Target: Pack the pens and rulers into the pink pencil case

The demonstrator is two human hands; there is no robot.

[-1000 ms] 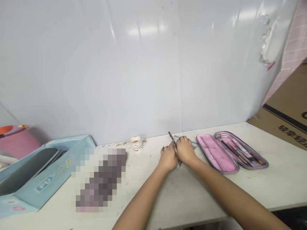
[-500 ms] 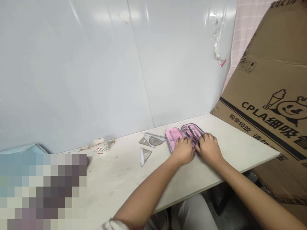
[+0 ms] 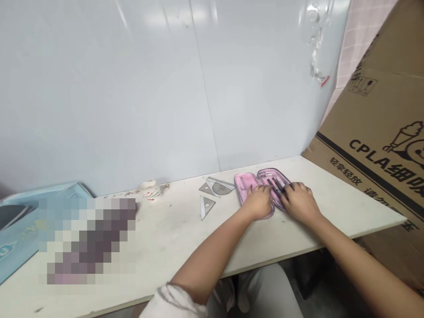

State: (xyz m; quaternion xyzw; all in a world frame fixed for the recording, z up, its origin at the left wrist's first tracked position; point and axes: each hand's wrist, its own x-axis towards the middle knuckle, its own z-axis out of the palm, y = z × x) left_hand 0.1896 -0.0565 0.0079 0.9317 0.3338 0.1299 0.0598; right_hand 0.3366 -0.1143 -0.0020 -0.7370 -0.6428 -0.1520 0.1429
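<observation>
A pink pencil case point(image 3: 245, 181) with a dark edge lies unfolded on the table, both halves facing up. My left hand point(image 3: 258, 203) rests over the lower part of its left half, fingers curled onto the case. Dark, slim pens point(image 3: 275, 184) lie slanted over the right half. At their lower ends is my right hand point(image 3: 300, 202), its fingers bent and closed around them; the exact grip is partly hidden. Left of the case are a set square point(image 3: 207, 206), a protractor point(image 3: 221, 188) and another set square point(image 3: 206, 188) partly overlapped by it.
A white paper cup point(image 3: 149, 190) stands near the wall. A light blue printed sheet or bag point(image 3: 23, 243) and a blurred-out dark item point(image 3: 96, 238) occupy the table's left side. A large cardboard box point(image 3: 374, 132) leans beside the right edge of the table point(image 3: 159, 247).
The view has shifted left, showing more of the blue item. My right hand has drawn slightly away from my left, and the pens lie closer together in its fingers.
</observation>
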